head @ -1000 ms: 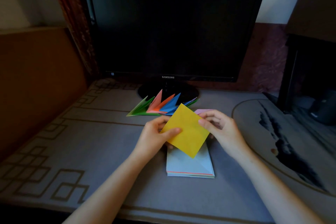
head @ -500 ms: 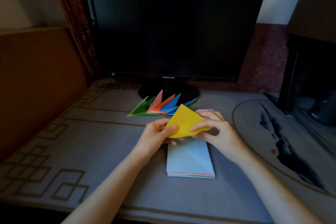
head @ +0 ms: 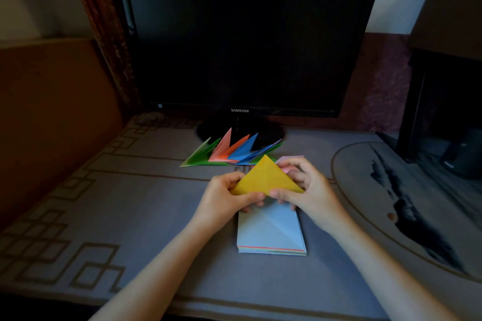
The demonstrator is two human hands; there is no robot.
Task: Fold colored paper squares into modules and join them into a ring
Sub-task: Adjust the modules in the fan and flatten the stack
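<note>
- one yellow paper (head: 266, 177), folded into a triangle with its point up and away from the person, held above the near middle of the worktop (head: 130, 203), just over the paper stack.
- its long edge runs left to right along the bottom; the face looks flat and plain yellow, and a faint crease seems to run down from the tip.
- two bare hands hold it: the left hand (head: 227, 200) pinches the lower left corner, thumb on top, and the right hand (head: 310, 190) pinches the lower edge near the middle with the thumb, fingers curled behind the right side. each grip is pressed together on the yellow paper.
- one paper stack (head: 271, 234) lies flat beneath the hands, pale blue sheet on top with a diagonal crease, an orange-red edge showing in the layers below.
- behind, a fan of folded modules (head: 229, 151) rests on the worktop: green, salmon, orange and blue points; i can't count them exactly since they overlap.
- one pink paper (head: 292, 159) peeks out behind the right hand.
- one dark monitor (head: 247, 39) stands at the back, its base touching the modules.
</note>
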